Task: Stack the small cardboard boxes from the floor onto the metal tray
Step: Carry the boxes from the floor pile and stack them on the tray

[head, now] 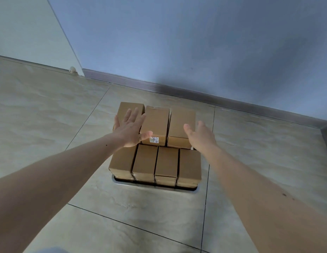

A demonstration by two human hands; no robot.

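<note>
Several small brown cardboard boxes (pixel 166 161) stand packed together on a metal tray (pixel 155 187) on the tiled floor. A front row of boxes sits low, and three boxes (pixel 155 121) behind it stand higher. The middle rear box carries a small white label (pixel 154 139). My left hand (pixel 130 129) is open with fingers spread, over the left rear box. My right hand (pixel 201 135) is open beside the right rear box, with its thumb near that box's side. Neither hand holds anything.
A blue-grey wall with a dark skirting board (pixel 195 94) runs close behind the tray. A white door or panel (pixel 31 33) stands at the left, with a small white doorstop (pixel 72 69) at its foot. Beige floor tiles (pixel 140 216) surround the tray.
</note>
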